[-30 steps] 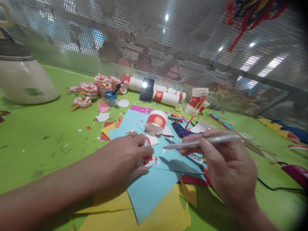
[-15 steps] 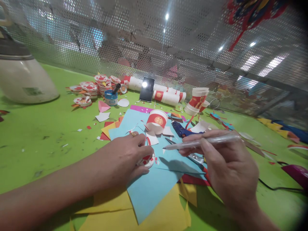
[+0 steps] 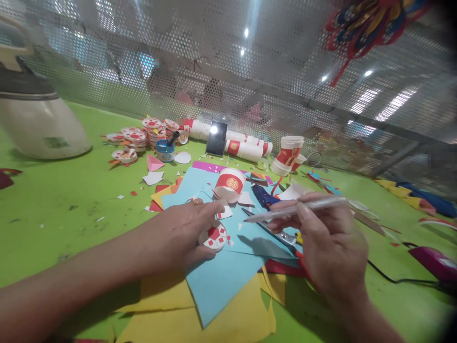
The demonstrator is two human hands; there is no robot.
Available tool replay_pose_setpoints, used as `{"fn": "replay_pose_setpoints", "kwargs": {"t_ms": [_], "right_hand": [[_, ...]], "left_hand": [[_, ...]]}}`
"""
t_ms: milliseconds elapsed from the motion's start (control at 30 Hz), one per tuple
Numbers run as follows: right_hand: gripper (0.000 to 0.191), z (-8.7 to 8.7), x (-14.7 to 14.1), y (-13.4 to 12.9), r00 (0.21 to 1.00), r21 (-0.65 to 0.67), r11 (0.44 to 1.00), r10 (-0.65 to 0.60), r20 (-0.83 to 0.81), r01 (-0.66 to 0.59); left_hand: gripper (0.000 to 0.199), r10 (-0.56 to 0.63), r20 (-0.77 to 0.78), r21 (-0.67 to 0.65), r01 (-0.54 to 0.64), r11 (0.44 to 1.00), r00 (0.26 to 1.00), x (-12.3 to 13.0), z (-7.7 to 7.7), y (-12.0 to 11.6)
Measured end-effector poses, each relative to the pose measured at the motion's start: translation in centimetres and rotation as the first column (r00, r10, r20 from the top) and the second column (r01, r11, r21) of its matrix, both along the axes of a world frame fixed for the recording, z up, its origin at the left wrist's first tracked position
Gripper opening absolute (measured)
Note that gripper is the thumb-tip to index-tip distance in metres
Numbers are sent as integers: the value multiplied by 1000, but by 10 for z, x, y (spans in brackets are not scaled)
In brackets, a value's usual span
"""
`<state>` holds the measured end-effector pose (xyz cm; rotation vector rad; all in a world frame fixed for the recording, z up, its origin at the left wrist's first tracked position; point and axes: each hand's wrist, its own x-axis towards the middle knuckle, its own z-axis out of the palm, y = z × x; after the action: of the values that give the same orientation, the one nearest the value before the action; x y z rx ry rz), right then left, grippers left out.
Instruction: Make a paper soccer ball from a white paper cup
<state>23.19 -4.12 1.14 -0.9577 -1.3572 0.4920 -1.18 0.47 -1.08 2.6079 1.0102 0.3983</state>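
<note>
My left hand lies over the left side of a round white disc with red paper patches. Its fingers are stretched out and apart, the thumb by the disc's near edge. In my right hand is a slim greyish pen, its tip pointing left above light blue paper. Scissors with red handles lie partly under that hand. Just beyond the disc stands a cut-down red and white paper cup. Small red and white scraps are scattered beside the disc.
Patterned discs are stacked at the back left by a blue jar. A phone leans against lying paper cups. A blue glue gun lies beyond my right hand. A large pale jug stands at left.
My left fingers have lifted and straightened, so more of the patterned disc shows. My right hand still grips the pen, hardly moved. The camera view has shifted slightly.
</note>
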Motion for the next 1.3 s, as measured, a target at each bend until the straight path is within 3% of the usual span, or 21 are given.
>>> {"fn": "replay_pose_setpoints", "kwargs": {"t_ms": [133, 333, 533, 1300], "right_hand": [[2, 1, 1, 1, 999, 10, 1000, -8, 51, 8], [8, -1, -2, 0, 995, 25, 1000, 15, 99, -17], [4, -1, -2, -2, 992, 21, 1000, -8, 122, 5], [2, 0, -5, -3, 994, 26, 999, -23, 110, 20]], "left_hand": [[46, 10, -5, -5, -10, 1000, 1000, 1, 5, -1], [23, -9, -30, 7, 9, 1000, 1000, 2, 10, -3], [13, -54, -35, 14, 54, 998, 998, 5, 11, -1], [17, -88, -47, 95, 92, 991, 995, 6, 7, -1]]}}
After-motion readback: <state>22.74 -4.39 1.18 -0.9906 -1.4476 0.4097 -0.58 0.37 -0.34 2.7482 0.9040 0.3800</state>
